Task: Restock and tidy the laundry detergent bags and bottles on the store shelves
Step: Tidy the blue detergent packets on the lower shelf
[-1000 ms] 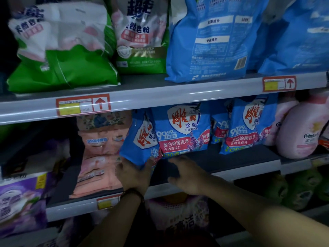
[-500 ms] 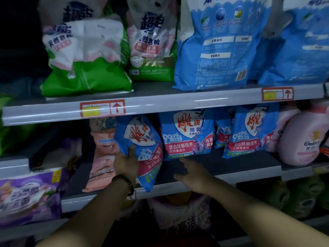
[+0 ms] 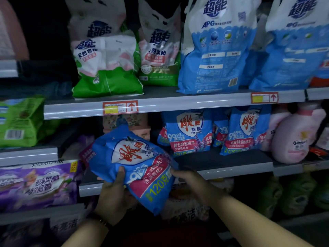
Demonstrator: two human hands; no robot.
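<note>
In front of the middle shelf (image 3: 231, 168), the blue detergent bag (image 3: 135, 166) hangs tilted, top toward 11 o'clock. It is probably soft, slumping and slick (powder shifts), so cradle it underneath. The left hand (image 3: 114, 195) grips its 7 o'clock edge, thumb on front; the right hand (image 3: 188, 182) holds the 3 o'clock edge.

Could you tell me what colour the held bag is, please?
The bag is mainly blue with pink; head view.

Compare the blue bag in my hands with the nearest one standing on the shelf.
The held bag is tilted; the shelf bag stands upright. The held bag is off the shelf, gripped by left hand and right hand; the shelf bag is untouched. Both share the same blue and red print.
</note>
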